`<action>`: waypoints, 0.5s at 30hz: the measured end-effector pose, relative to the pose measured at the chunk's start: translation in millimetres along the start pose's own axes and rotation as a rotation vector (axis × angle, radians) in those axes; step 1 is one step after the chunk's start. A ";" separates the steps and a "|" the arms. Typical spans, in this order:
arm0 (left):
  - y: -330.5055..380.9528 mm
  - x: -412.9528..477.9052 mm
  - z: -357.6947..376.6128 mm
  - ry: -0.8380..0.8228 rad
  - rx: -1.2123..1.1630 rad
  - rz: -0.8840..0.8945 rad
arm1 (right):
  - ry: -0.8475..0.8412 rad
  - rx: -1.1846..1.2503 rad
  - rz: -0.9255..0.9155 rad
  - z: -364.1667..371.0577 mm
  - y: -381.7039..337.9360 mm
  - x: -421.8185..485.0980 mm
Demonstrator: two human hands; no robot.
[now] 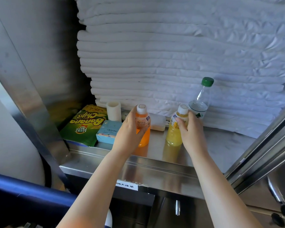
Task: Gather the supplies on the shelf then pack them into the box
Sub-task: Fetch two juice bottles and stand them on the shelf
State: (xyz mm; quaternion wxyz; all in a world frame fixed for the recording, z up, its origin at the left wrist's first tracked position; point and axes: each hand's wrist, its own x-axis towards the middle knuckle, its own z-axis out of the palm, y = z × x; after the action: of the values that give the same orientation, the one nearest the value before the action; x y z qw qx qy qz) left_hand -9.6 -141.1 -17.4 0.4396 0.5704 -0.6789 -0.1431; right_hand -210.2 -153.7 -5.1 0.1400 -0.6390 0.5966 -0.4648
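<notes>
Gripping: left hand [129, 129] curls round orange bottle [143, 127], right hand [190, 129] round yellow bottle [175, 129].

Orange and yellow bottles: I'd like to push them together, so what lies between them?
Head view: a small white container lies between the orange bottle and the yellow bottle, set back; in front of it the shelf is bare.

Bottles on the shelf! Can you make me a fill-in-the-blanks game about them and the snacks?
1. The left hand grips the orange bottle, which has a ____ cap.
2. Behind the yellow bottle in the right hand stands a water bottle with a ____ cap.
3. The green bag says Banana ____.
Missing words: white, green, Chips.
</notes>
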 end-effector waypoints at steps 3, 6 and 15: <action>-6.6 -11.5 4.1 -0.018 0.021 -0.023 | 0.098 -0.043 -0.053 1.1 -1.6 -12.0; -11.8 -32.3 14.1 0.042 0.015 -0.025 | 0.302 -0.081 -0.292 9.7 -4.7 -40.9; -19.2 -64.7 30.7 -0.002 0.006 -0.036 | -0.305 0.150 0.014 62.0 -6.7 -55.8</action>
State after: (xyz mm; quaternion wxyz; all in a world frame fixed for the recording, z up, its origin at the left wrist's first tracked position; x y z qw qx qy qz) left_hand -22.9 -98.2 -76.4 0.4346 0.5836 -0.6695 -0.1493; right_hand -150.8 -125.5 -56.7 0.2795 -0.6857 0.5367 -0.4046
